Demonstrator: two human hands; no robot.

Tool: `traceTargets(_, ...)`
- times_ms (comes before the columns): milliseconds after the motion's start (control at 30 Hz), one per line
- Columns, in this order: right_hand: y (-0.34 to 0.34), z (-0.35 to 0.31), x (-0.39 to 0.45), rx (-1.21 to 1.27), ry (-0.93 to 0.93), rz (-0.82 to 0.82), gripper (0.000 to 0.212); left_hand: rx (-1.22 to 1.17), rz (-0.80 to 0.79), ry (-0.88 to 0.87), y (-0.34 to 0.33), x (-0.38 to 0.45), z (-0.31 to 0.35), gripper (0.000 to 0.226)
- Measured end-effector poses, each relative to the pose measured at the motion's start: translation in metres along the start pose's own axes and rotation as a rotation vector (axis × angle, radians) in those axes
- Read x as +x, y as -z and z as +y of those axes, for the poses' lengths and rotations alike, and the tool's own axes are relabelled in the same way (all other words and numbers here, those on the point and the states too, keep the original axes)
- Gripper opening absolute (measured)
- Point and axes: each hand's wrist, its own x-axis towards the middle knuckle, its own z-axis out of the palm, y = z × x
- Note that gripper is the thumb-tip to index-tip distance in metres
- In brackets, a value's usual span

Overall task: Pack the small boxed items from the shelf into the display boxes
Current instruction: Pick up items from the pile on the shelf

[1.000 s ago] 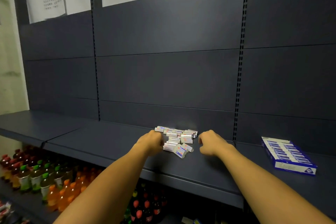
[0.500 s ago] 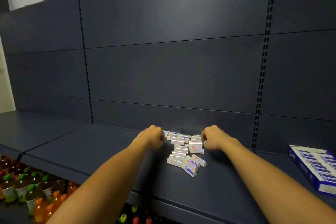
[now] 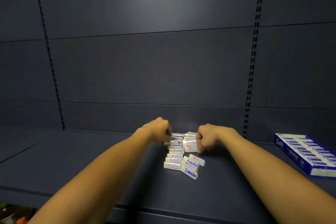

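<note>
Left hand (image 3: pixel 160 129) and right hand (image 3: pixel 206 138) curled at the pile of small boxes (image 3: pixel 181 152); actual hold unclear. Advised: gather few, aligned, toward display box (image 3: pixel 307 152).

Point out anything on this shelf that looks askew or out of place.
The small boxes lie loose in an untidy pile on the shelf; three at the front sit slanted across the rest. The left hand and right hand are at the pile's back. The display box at right looks neatly filled.
</note>
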Motion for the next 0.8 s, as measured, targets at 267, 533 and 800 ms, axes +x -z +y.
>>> traceTargets(267,-0.009,0.0,-0.009,0.099,-0.08,-0.077,0.024,-0.062,-0.006,-0.171,-0.007,0.01,0.015,0.018)
traceTargets(533,-0.02,-0.006,-0.012,0.082,-0.104,-0.059,0.016,-0.121,-0.024,-0.276,-0.009,0.011,0.029,0.016)
traceTargets(800,-0.023,0.004,-0.022,0.065,-0.121,0.053,0.013,-0.19,-0.081,-0.3,-0.017,0.012,0.035,0.017)
